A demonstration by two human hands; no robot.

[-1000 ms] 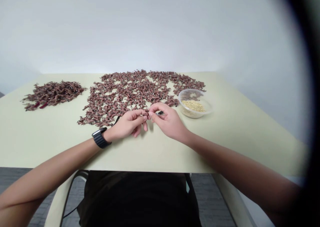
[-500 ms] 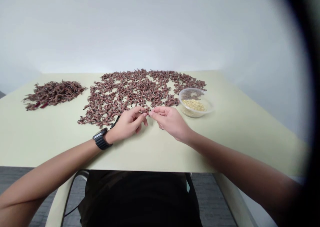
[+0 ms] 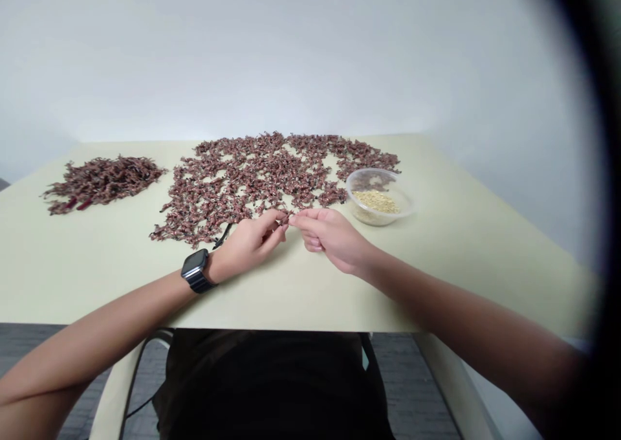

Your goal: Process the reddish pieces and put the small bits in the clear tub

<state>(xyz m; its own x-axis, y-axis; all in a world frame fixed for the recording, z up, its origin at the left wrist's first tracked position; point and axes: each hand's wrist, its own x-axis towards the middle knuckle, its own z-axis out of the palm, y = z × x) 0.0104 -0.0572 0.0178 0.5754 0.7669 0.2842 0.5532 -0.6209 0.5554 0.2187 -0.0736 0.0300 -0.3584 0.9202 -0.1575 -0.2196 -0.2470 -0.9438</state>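
Note:
My left hand (image 3: 251, 242), with a dark watch (image 3: 195, 268) on its wrist, is closed in a pinch at the near edge of a wide spread of small reddish-brown knotted pieces (image 3: 252, 175). Opposite it, my right hand (image 3: 334, 236) pinches with thumb and index finger, its fingertips almost touching the left ones. A tiny reddish-brown piece seems to sit between the fingertips, too small to make out. Right of the spread stands a clear round plastic bowl (image 3: 406, 207) holding small golden bits (image 3: 376, 202).
A denser heap of reddish-brown strands (image 3: 107, 181) lies on the left of the pale yellow table (image 3: 121, 278). Dark thin strips (image 3: 222, 236) lie beside my left wrist. A white wall (image 3: 252, 58) rises behind the table.
My left hand has rolled slightly, and its fingers are curled closer together. The lower fingers of my right hand now show more. The bowl and both heaps stay in place.

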